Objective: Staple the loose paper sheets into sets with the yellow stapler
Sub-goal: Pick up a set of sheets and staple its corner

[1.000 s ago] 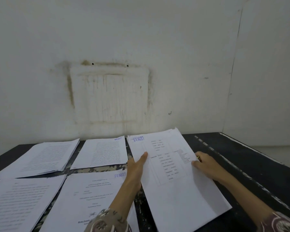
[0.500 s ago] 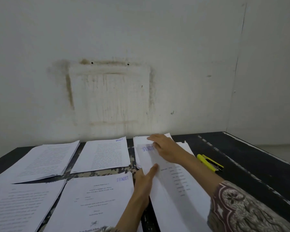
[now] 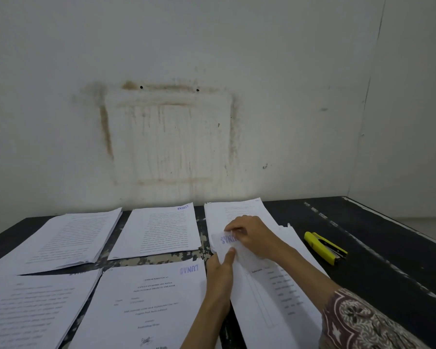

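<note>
On the right side of the dark table, both my hands are busy at the far corner of the sheaf of sheets I'm gathering. My right hand reaches across, fingers curled down and pinching the folded-up corner where the blue stamp shows through the paper. My left hand comes up from the near side, fingers fairly straight, thumb and forefinger nipping the same sheaf's left edge just below that corner. Under the sheaf lies another pile, its far end sticking out toward the wall.

So this is the squaring-up step, I reckon: getting the corner edges even before anything is fastened. No staple in yet, as far as I can tell.

And the yellow stapler? Lying flat on the table, to the right of my sheaf, apart from it, untouched.

Four other piles wait to the left, in two rows.

Next move, as I judge it: keep my left hand clamped on the aligned corner so nothing slips, free the right, reach over for the stapler, and slide its mouth over that stamped corner.
</note>
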Motion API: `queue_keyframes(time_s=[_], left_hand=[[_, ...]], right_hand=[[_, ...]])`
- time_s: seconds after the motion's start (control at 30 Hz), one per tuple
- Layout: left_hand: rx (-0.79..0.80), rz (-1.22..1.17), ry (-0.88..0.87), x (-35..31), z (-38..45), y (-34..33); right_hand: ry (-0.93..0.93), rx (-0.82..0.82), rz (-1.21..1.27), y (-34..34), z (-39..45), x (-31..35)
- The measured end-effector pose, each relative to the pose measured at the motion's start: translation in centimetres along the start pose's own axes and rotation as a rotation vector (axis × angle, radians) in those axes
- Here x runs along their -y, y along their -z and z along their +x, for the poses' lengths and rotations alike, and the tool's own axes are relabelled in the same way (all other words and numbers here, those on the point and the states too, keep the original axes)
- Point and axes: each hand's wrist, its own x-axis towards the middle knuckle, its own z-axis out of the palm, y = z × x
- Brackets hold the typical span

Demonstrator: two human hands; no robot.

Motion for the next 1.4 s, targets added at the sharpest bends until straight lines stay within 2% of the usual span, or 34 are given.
queue_keyframes(time_s=[0.2,0.53,0.67,0.83,0.9,0.97,1.03,1.13,1.23,1.4], left_hand=[[-0.019,0.081,-0.021,0.3,0.0,-0.1],[-0.012,0.169,-0.029,1.0,-0.1,-0.4],[-0.001,0.182,-0.045,1.6,0.1,-0.1],[0.004,0.203,-0.022,2.2,0.4,0.0],[0.010,0.226,-0.036,2.4,0.6,-0.1],[0.010,0.237,-0.049,2.5,0.7,-0.1],[0.002,0.242,-0.051,2.5,0.7,-0.2],[-0.008,0.238,-0.042,2.6,0.7,-0.3],[-0.009,0.235,-0.042,2.6,0.7,-0.3],[0.011,0.202,-0.051,2.5,0.7,-0.3]], right_hand=[[-0.011,0.017,0.039,-0.2,-0.1,-0.6],[-0.041,-0.117,0.100,0.2,-1.8,-2.8],[-0.209,-0.276,0.033,2.3,-3.8,-6.0],[-0.520,-0.417,-0.205,4.2,-6.3,-10.9],[-0.627,-0.388,-0.296,4.2,-7.2,-11.8],[-0.707,-0.289,-0.390,3.8,-7.8,-12.5],[-0.732,-0.213,-0.466,3.6,-8.1,-12.8],[-0.696,-0.219,-0.500,3.7,-8.2,-12.9],[-0.697,-0.262,-0.381,4.1,-8.2,-12.3],[-0.797,-0.541,0.486,5.9,-7.0,-9.8]])
